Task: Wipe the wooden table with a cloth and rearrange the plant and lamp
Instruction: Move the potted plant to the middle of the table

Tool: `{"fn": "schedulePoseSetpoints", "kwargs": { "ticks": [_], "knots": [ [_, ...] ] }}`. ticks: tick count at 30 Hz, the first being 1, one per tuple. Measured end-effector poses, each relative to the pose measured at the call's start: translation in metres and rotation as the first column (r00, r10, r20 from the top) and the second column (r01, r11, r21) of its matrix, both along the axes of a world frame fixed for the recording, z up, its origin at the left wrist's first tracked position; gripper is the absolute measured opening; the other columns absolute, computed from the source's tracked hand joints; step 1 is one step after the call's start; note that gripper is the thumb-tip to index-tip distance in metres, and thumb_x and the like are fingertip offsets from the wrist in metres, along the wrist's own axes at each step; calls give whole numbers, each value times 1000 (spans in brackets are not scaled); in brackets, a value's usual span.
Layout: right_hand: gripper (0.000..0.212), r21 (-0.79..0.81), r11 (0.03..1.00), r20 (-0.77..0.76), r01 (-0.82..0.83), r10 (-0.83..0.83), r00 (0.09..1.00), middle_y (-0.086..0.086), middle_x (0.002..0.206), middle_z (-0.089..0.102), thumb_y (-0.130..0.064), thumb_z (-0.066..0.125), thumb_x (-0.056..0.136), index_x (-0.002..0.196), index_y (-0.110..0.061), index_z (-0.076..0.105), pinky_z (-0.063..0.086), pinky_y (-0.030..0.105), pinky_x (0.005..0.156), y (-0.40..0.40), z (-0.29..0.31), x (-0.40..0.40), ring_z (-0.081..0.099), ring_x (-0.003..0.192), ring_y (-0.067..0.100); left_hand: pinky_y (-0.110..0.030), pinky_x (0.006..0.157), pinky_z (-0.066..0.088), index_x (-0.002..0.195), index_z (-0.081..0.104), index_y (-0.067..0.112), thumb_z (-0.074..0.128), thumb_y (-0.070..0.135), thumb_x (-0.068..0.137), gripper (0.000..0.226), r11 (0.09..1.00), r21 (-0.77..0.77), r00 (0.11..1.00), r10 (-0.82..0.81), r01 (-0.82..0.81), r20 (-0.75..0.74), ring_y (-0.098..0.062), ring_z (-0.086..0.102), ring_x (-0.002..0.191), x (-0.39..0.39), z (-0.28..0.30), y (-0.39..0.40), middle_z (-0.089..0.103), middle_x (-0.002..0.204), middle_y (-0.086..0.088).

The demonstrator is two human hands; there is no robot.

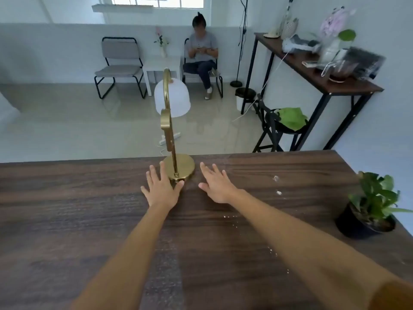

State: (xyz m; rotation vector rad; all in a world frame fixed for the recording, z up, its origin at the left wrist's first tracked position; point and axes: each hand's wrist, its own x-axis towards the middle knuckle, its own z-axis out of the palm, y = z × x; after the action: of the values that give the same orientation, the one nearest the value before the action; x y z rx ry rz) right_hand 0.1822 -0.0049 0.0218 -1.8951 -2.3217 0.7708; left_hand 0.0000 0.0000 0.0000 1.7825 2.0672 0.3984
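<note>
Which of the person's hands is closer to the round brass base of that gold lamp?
Left. The left hand lies against the near-left edge of the round brass lamp base, fingers spread open. The right hand rests open on the wooden table, apart to the base's right.

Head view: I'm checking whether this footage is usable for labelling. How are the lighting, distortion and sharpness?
Head view: soft, even daylight from the window, with no hard shadows; wide-angle bending curves the wooden table edge and leans the side table; the picture is slightly soft throughout, most at the right margin; the lamp, both hands and the plant read clearly; pale streaks and specks show on the tabletop.
</note>
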Motion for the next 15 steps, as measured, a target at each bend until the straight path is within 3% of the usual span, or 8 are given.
{"fn": "schedulePoseSetpoints", "kwargs": {
  "ticks": [2, 5, 9, 12, 15],
  "knots": [
    [65, 81, 996, -128, 43, -32, 991, 7, 164, 11, -32, 38, 103, 155, -14, 4, 0, 44, 120, -33, 4, 24, -5, 151, 25, -60, 115, 11, 151, 5, 18, 51, 44, 91, 80, 987, 154, 994, 21, -38, 109, -30, 0, 147, 20, 3, -19, 3, 161, -12],
    [58, 144, 976, -299, 161, -113, 948, 3, 160, 26, -33, 44, 101, 153, -14, 23, 9, 36, 120, -97, 6, 71, 7, 150, 20, -55, 116, 13, 149, 18, 12, 51, 37, 93, 70, 940, 341, 970, -112, 32, 216, -29, 10, 147, 66, 10, -49, 16, 158, -13],
    [39, 253, 877, -432, 409, -276, 859, -1, 138, 57, -27, 54, 98, 136, -17, 55, 38, 33, 111, -183, 7, 146, 48, 131, 11, -46, 118, 17, 147, 25, 12, 48, 37, 95, 63, 889, 413, 893, -338, 200, 295, -24, 14, 146, 153, 19, -83, 25, 156, -9],
    [26, 160, 733, -542, 661, -494, 680, -12, 113, 67, -30, 55, 96, 119, -25, 66, 55, 28, 88, -240, 3, 204, 62, 101, -1, -37, 117, 22, 143, 35, 10, 49, 33, 95, 55, 864, 386, 768, -477, 322, 428, -21, 28, 142, 222, 28, -116, 38, 150, -7],
    [18, 11, 465, -631, 885, -684, 367, -7, 91, 72, -32, 54, 96, 103, -25, 69, 58, 33, 77, -274, 2, 249, 67, 85, 8, -30, 113, 28, 141, 40, 10, 48, 32, 96, 51, 827, 279, 673, -561, 489, 483, -19, 38, 136, 280, 29, -143, 46, 145, -6]
  ]
}}
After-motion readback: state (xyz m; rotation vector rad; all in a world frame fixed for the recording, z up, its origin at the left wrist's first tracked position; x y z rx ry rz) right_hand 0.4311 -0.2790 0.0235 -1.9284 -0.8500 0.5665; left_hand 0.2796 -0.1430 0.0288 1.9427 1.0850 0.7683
